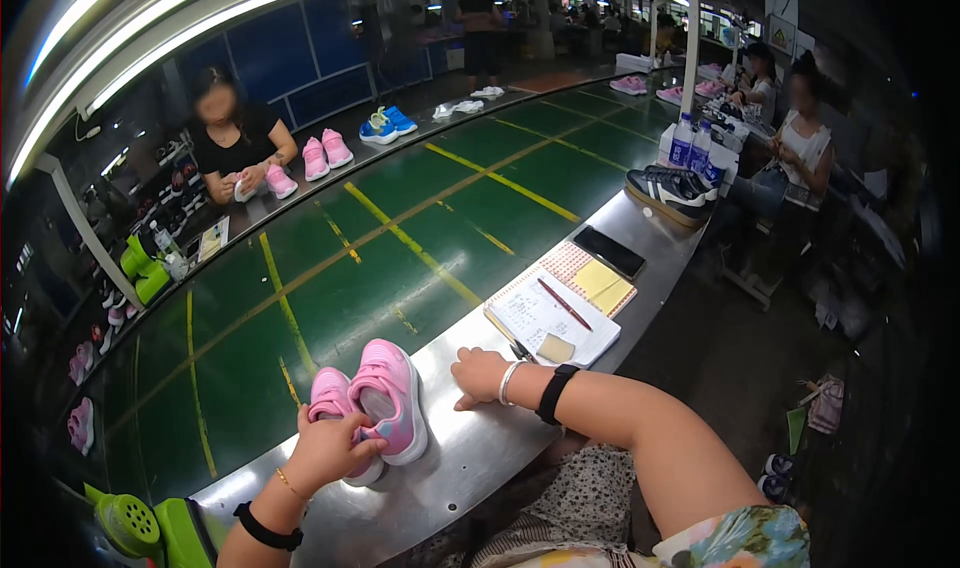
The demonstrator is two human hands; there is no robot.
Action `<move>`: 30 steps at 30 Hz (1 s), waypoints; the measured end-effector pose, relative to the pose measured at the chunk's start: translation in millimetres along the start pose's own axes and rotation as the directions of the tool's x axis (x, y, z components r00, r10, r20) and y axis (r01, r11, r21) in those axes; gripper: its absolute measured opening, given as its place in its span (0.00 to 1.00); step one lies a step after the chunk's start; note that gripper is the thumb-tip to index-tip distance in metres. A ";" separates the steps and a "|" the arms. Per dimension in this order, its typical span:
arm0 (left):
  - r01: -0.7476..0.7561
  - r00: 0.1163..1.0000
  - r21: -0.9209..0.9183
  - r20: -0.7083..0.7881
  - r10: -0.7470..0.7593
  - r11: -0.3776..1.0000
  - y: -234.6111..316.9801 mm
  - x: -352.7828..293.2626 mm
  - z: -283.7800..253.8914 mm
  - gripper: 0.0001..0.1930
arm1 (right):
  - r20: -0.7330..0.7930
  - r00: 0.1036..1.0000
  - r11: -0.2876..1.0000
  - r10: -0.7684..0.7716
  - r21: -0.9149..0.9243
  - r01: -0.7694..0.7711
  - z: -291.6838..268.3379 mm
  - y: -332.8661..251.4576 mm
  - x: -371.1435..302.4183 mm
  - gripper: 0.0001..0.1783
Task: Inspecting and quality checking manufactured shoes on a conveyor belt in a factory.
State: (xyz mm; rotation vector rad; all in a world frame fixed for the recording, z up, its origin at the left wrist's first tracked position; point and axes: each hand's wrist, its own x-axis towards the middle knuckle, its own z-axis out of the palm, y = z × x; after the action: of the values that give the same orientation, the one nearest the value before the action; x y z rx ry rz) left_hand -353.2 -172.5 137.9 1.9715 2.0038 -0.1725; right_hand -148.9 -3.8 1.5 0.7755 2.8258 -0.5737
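Two pink children's sneakers stand side by side on the near metal ledge. My left hand point(330, 450) is closed on the heel end of the left pink sneaker point(328, 393), its thumb reaching toward the other shoe. Most of the left sneaker's rear is hidden by my fingers. The right pink sneaker point(400, 408) has a white sole and a bluish patch on its side. To the right of the shoes, my right hand point(482, 376) rests on the metal ledge point(455, 458), holding nothing, thumb apart from loosely bent fingers.
Beyond the ledge runs a green conveyor belt point(400, 268) with yellow lines. An open notebook point(545, 318) with a pen point(565, 304), a phone point(610, 252), dark sneakers point(670, 196) and bottles point(682, 143) lie rightward. A green device point(150, 528) stands lower left. Across, a person point(235, 138) handles shoes.
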 end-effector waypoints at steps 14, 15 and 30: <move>0.030 0.793 -0.691 -0.424 -0.438 0.723 13.6 -76.9 81.1 0.25 | -0.251 0.950 0.356 0.186 0.918 0.173 51.7 -75.3 -68.0 0.35; 0.062 0.836 -0.860 -0.233 -0.496 0.507 11.4 -74.5 87.9 0.27 | -0.211 0.960 0.359 0.181 0.923 0.135 52.1 -79.8 -69.5 0.35; -0.354 0.899 -0.670 -0.051 -0.435 -0.652 24.9 -88.2 122.8 0.21 | -0.023 0.988 -0.696 0.154 0.707 0.125 67.9 -102.7 -94.0 0.21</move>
State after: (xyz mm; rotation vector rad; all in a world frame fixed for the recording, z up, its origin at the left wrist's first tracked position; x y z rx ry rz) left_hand -311.5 -293.2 53.3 0.1715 0.9064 1.8073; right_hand -118.6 -155.6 -4.5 0.7816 0.7134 -3.5475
